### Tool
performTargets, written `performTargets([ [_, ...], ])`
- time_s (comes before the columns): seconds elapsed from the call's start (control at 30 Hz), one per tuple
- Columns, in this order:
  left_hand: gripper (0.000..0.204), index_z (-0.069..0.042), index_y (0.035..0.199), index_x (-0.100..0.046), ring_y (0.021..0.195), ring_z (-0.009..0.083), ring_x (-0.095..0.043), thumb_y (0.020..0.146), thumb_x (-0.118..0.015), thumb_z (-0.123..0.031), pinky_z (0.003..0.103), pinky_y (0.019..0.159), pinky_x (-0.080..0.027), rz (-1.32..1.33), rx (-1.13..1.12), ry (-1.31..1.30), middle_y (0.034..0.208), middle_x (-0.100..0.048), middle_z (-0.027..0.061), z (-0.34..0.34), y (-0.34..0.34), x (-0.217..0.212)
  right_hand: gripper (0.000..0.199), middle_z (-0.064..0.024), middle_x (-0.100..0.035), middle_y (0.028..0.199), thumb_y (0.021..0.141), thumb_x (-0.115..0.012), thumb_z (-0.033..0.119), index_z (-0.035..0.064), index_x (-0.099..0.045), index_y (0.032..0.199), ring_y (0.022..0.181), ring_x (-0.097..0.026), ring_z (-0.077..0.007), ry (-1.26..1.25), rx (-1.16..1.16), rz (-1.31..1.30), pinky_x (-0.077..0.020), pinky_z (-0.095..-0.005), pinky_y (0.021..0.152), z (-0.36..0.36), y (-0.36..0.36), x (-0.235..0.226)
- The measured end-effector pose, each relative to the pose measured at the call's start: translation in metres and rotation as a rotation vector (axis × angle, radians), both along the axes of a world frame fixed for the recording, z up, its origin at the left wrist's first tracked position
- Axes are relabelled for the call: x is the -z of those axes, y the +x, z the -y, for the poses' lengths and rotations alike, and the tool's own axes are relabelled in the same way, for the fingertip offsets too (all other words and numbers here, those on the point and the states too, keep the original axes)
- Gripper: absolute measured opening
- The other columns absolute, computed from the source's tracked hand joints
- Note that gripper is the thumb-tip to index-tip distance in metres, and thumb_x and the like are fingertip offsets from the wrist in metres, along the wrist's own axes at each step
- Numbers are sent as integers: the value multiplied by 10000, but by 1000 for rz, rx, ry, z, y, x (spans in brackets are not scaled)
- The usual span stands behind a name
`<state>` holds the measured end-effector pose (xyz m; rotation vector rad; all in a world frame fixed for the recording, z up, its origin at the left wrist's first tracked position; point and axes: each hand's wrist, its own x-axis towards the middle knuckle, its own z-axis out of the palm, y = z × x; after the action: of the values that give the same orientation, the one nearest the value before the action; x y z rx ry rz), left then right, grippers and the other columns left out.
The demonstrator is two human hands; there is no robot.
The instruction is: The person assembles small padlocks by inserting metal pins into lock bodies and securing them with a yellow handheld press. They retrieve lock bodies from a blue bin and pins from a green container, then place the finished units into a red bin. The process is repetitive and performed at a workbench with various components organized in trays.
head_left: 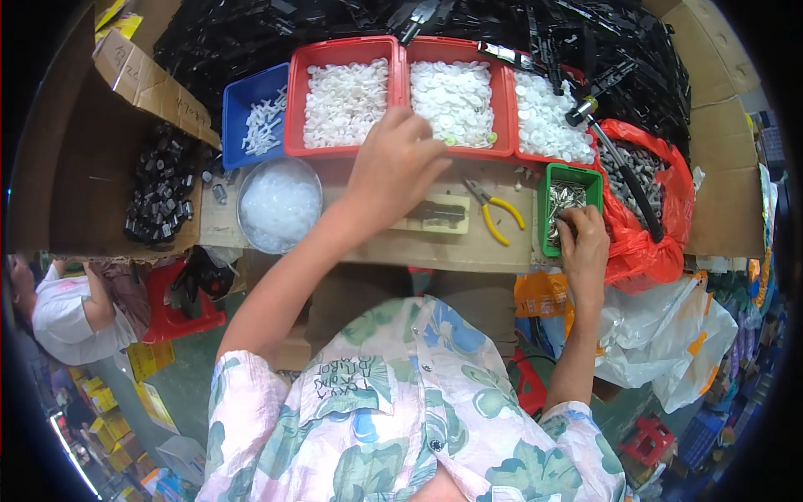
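L hand point(393, 163) is out over the bench point(376, 243), fingers curled down w/ tips at the near rim of the middle red tray point(502, 92) of white discs; discs lie just ahead of the fingertips. Can't tell if it has one pinched. R hand point(583, 243) is nearer the body, fingertips dipped into the green bin point(548, 209) of small metal parts, directly ahead of it; grip hidden. Yellow-handled pliers point(495, 213) lie btw both hands, long axis slanted, untouched.

cardboard-walled workbench point(435, 247) above a green floor point(180, 389) under even light
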<state>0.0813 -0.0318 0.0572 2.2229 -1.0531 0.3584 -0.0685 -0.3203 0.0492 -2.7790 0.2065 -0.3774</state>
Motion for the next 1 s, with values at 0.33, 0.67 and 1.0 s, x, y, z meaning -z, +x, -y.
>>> performTargets([
  [0.33,99,-25,802,-767,912,329,-615,740,-775,-102,435,825,-512,-152,81,220,810,-702,157,74,62,22,47,-151,-625,827,828,-671,-10,-29,-654,868,747,-654,-324,130,70,33,-505,-421,657,-5,4,-8],
  [0.67,113,3,859,-729,840,272,-646,778,-758,-71,376,757,-518,-184,101,-48,826,-709,135,65,49,9,59,-82,-674,815,858,-665,-8,-33,-658,911,729,-629,-125,492,78,208,-507,-285,702,-19,8,-12],
  [1.0,130,5,966,-706,759,94,-653,903,-722,-108,228,658,-473,-1279,56,-645,886,-733,73,41,-27,-9,65,-48,-703,902,860,-678,-18,7,-680,920,831,-651,-114,888,-134,347,-507,-276,747,-84,37,-22],
])
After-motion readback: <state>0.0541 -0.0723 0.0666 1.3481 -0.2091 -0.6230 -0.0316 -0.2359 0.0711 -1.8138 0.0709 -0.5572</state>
